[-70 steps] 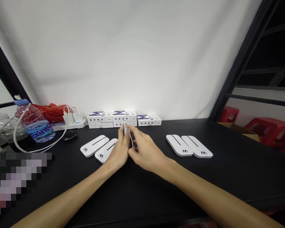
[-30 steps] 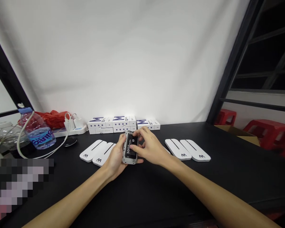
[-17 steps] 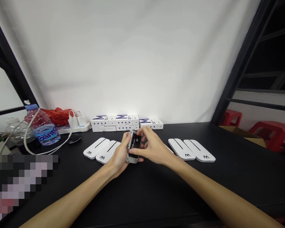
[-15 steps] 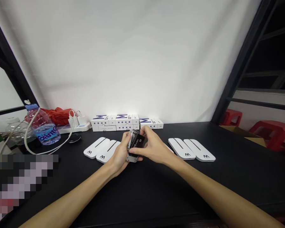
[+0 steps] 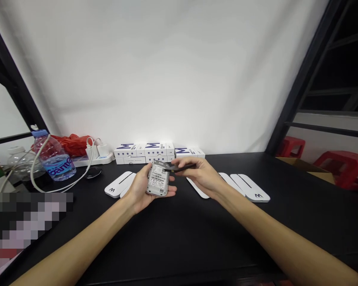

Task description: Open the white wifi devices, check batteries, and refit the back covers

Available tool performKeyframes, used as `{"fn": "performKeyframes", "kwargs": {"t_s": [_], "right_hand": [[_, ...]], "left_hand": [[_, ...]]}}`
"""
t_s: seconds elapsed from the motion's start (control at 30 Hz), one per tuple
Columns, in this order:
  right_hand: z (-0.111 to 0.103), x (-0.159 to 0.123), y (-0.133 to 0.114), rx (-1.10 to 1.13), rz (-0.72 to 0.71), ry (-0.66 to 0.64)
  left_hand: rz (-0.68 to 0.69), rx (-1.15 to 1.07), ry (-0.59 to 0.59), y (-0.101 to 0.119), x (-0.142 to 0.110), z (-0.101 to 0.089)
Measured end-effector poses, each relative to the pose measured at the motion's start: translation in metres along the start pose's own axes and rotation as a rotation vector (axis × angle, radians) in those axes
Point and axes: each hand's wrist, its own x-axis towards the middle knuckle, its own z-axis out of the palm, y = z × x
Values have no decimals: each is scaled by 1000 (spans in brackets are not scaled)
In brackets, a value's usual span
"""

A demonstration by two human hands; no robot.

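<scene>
Head view shows the left hand point(image 5: 138, 188) palm up above the table point(image 5: 197, 242), and a small grey device point(image 5: 157, 180) rests in this palm with its printed label upward, the fingers curled at its side. The right hand point(image 5: 204, 177) is apart but near, and it pinches a thin black slab point(image 5: 183, 168), whose end reaches over the device's top edge. I judge the device light and stiff, but its flat face may slip, so the long edges are the better place for taking hold. The slab looks thin and maybe fragile, so it should be held by its edges without bending. White covers point(image 5: 117, 184) lie on both sides, and boxes point(image 5: 129, 151) stand behind.
</scene>
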Motion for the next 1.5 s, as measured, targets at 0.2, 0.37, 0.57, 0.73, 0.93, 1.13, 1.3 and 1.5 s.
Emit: {"fn": "performKeyframes", "kwargs": {"t_s": [0.2,0.37,0.57,0.73,0.93,1.13,1.3,1.5], "right_hand": [[-9,6,11,-246,-218,61],[-5,4,7,-162,-93,-35],[-6,4,3,-184,-36,-20],[-4,4,8,-335,-81,114],[6,0,9,-492,-204,261],[8,-4,9,-627,-190,152],[15,-6,16,-614,-162,95],[7,-2,12,-725,-148,36]], "left_hand": [[-10,80,-46,-3,-2,1],[28,99,-38,-1,-1,-1],[-16,116,-202,-2,-4,2],[-96,126,-269,-5,-9,7],[-101,56,-276,-14,-13,11],[-36,26,-208,-19,-14,14],[-4,61,-119,-18,-12,15],[48,141,-132,-20,-10,16]]}}
